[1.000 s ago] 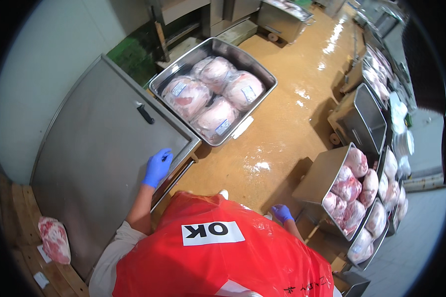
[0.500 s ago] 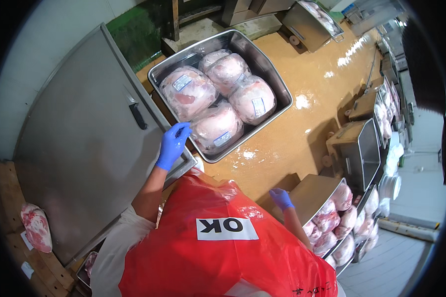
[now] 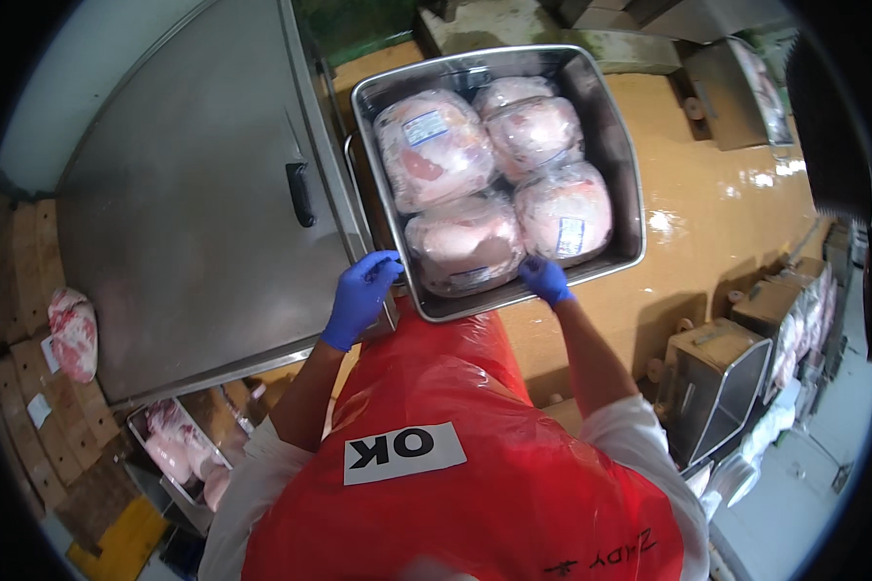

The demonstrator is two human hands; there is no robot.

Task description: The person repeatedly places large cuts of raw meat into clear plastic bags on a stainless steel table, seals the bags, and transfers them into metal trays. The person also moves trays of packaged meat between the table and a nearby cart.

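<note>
The left hand [image 3: 360, 295], in a blue glove, curls its fingers over the near-left corner of the deep rectangular steel tub [image 3: 618, 160], at about 7 o'clock on its rim; the right hand [image 3: 546, 280], also gloved blue, closes on the near rim at 5 o'clock; inside lie pale pink wrapped meat bundles [image 3: 434, 147], packed touching; the grey metal cabinet door [image 3: 194, 213] stands at 9 o'clock, just beside the tub.

Steel tub [image 3: 618, 184] on wet orange floor [image 3: 717, 223] holds 5 wrapped meat pieces [image 3: 434, 145].
</note>
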